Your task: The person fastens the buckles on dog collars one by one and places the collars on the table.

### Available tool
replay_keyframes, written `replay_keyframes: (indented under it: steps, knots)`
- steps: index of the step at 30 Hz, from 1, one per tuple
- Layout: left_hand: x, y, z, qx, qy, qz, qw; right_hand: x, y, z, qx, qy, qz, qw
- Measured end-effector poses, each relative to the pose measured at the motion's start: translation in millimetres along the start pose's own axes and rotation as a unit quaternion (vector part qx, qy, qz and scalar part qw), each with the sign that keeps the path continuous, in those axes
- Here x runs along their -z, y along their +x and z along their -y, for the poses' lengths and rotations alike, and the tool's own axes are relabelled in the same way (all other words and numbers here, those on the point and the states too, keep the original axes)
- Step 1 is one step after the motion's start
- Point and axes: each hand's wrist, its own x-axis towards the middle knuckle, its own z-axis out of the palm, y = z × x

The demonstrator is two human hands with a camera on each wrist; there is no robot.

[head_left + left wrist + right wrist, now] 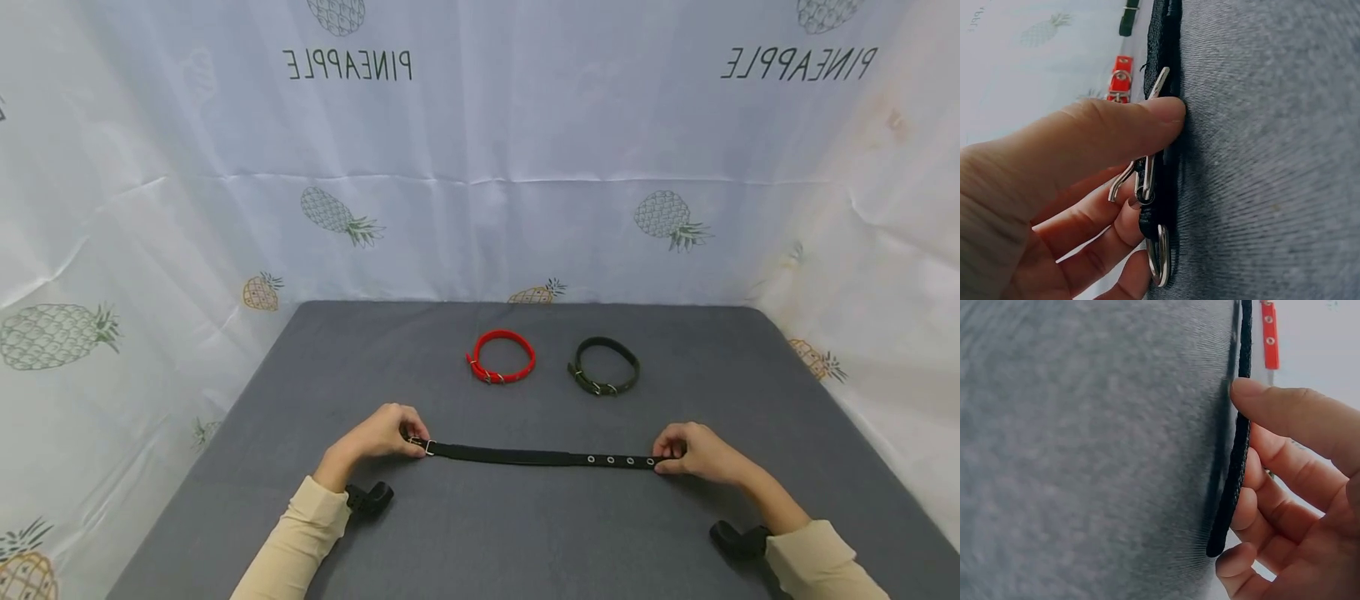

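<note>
A black collar (517, 457) lies stretched out nearly straight, left to right, low over the grey table. At its buckle end, my left hand (392, 431) pinches it between thumb and fingers. The left wrist view shows the metal buckle (1147, 172) at the fingers and a metal ring (1163, 259) below. My right hand (699, 451) pinches the other end, just past a row of metal eyelets (611, 460). In the right wrist view, the rounded tip of the black collar (1215, 547) sticks out beyond the thumb.
Behind the black collar, a red collar (503, 377) and a dark green collar (604, 389) lie buckled into loops on the grey table (525, 533). A white curtain (480, 242) with pineapple prints hangs behind the table and along both sides.
</note>
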Motion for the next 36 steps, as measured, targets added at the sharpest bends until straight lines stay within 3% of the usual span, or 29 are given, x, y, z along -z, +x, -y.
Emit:
replay_keyframes:
  steps: [5,10,19,28,36]
  knots:
    - [3.1,1.2,-1.6,-0.001,0.003,-0.011,0.9999,6,1,1,0.017,0.003,-0.002,1.000]
    - [10.3,2.4,-5.2,-0.011,0.006,-0.016,0.9998,15,2,4,-0.002,0.005,0.007,1.000]
    - [20.0,-0.3,-10.6,0.008,0.006,-0.029,0.9995,29,5,8,-0.020,0.040,0.021,0.999]
    - [23.3,-0.2,-14.3,0.013,-0.007,-0.055,0.9984,39,2,13,0.002,0.021,-0.049,0.999]
    - [24.4,-1.4,-20.7,0.017,-0.026,-0.095,0.9950,48,0,22,-0.020,0.063,-0.117,0.991]
